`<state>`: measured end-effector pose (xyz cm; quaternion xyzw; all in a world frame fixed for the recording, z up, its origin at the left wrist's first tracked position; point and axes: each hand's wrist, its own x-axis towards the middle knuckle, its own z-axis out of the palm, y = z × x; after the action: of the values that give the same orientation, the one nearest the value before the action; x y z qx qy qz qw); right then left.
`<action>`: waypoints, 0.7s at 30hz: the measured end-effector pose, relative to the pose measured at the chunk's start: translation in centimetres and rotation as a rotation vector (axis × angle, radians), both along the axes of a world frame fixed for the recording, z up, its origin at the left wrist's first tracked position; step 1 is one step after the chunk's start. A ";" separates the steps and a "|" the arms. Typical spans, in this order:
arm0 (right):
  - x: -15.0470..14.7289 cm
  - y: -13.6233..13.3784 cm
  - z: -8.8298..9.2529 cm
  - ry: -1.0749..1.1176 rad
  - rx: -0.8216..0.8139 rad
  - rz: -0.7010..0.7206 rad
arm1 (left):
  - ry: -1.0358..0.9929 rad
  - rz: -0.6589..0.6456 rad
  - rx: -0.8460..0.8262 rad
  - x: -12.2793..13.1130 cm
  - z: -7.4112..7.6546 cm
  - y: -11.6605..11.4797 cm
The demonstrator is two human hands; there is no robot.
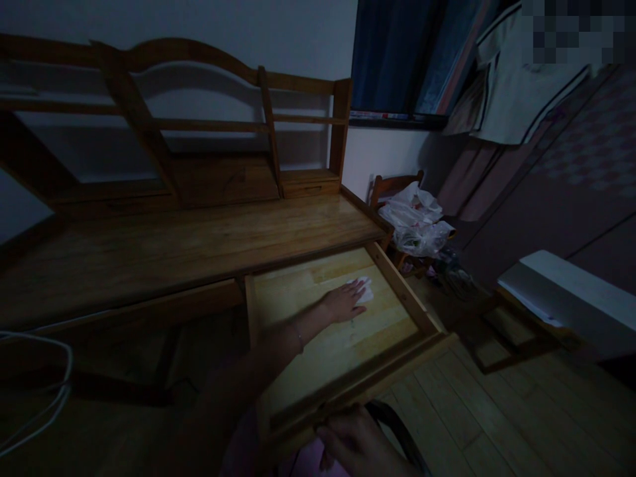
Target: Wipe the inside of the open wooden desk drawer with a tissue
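My left hand reaches into a pulled-out wooden drawer and lies flat, fingers stretched, on a crumpled white tissue. The tissue rests on the drawer's pale bottom, its far part showing beyond the fingertips. A thin bracelet circles the left wrist. At the lower edge of the view, my right hand is closed at the drawer's front panel, fingers curled against it. Its exact hold there is dim and partly hidden.
The drawer belongs to a wooden desk with a shelf unit behind. White plastic bags sit on a chair to the right. A stool carries a white box-like object. A white cable loops at left.
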<state>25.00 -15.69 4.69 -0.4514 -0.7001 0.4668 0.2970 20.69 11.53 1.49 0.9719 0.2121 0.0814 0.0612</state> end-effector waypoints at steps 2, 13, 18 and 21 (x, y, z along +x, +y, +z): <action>0.0 0.1 -0.3 -0.004 -0.003 0.011 | -0.026 -0.111 -0.015 0.9 -0.6 -2.4; 0.2 0.1 0.6 -0.002 -0.038 -0.004 | 0.052 -0.463 -0.113 -10.3 1.5 -7.2; 0.3 0.1 0.9 -0.013 -0.045 -0.006 | 0.102 -0.081 0.050 -15.8 2.2 0.2; 0.3 0.1 1.2 -0.028 -0.028 -0.006 | 0.147 0.115 0.133 -17.6 2.7 2.7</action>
<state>25.28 -15.59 5.91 -0.4642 -0.6962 0.4692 0.2823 3.11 14.20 4.14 0.9634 0.2655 0.0272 -0.0237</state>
